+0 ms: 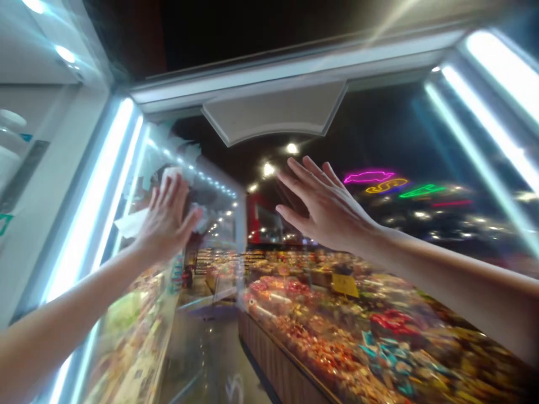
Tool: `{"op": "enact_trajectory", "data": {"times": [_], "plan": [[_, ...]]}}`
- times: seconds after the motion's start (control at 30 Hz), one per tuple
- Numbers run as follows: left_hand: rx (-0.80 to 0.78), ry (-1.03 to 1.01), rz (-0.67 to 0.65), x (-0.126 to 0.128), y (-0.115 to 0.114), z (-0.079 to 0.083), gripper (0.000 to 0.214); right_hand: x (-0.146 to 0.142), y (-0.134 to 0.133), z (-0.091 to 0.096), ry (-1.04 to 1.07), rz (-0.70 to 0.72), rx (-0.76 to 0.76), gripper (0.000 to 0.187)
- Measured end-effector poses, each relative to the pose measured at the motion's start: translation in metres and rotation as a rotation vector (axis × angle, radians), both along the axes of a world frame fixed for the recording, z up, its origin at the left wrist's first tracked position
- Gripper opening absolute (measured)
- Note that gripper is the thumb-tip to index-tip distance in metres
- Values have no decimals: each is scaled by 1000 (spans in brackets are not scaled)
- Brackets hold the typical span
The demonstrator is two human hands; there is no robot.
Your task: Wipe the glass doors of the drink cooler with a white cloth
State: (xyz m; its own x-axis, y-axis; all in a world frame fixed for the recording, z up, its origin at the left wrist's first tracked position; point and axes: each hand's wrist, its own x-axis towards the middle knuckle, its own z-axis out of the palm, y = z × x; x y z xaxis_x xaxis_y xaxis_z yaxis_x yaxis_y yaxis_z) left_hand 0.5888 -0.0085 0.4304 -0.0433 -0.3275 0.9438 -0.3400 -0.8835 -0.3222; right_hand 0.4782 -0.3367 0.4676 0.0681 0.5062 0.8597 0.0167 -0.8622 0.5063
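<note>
Spreads left hand (166, 219) over a crumpled white cloth (131, 223) at nine o'clock, before a glass pane (236, 160), with fingers close together and thumb apart. Raises right hand (316, 205) toward three o'clock, bare, palm forward, with fingers spread; cannot tell whether touching the glass. Faces heaped goods (320, 320) at five o'clock, lit by bright strips (90, 213) at nine.

Long white light tubes (90, 196) flare both sides of me; my bare left hand (165, 216), multicoloured heaped goods (324, 331) blurred.
</note>
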Motion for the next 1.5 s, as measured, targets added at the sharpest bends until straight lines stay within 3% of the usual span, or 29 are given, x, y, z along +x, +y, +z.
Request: {"op": "enact_trajectory", "data": {"times": [0.1,0.23,0.3,0.43,0.53,0.6,0.67,0.73,0.8,0.83,0.97,1.0,1.17,1.33,1.37,1.5], "plan": [[8,86,-90,3,12,0,95,8,19,15,5,-3,2,67],[-277,140,-138,6,30,22,98,14,36,21,-13,-15,35,69],[-232,133,-155,6,25,27,100,15,41,21,-25,-38,63,69],[105,79,-176,-2,6,37,102,12,40,18,-34,-55,67,70],[-3,66,-179,-7,1,60,99,6,26,18,-25,-56,30,70],[-94,75,-199,-11,-12,65,100,1,10,16,-38,-61,16,68],[31,58,-217,-17,-36,53,103,-5,-10,14,-66,-67,26,66],[328,10,-225,-26,-63,33,104,-12,-30,11,-88,-73,46,65],[541,-48,-222,-33,-79,25,101,-18,-46,6,-95,-81,65,65],[530,-63,-217,-34,-83,29,97,-21,-52,3,-93,-86,72,65],[127,-33,-211,-36,-97,60,92,-36,-69,-11,-50,-101,84,64],[123,-26,-211,-39,-108,62,94,-40,-74,-14,-36,-104,83,64],[567,-73,-196,-66,-172,36,101,-58,-110,-30,-43,-100,98,61],[262,-53,-209,-80,-201,33,100,-68,-148,-49,-64,-71,102,59],[292,-53,-212,-82,-208,27,102,-69,-152,-53,-63,-60,96,59],[697,-87,-226,-89,-229,-2,100,-70,-159,-66,-61,-4,80,67]]}}
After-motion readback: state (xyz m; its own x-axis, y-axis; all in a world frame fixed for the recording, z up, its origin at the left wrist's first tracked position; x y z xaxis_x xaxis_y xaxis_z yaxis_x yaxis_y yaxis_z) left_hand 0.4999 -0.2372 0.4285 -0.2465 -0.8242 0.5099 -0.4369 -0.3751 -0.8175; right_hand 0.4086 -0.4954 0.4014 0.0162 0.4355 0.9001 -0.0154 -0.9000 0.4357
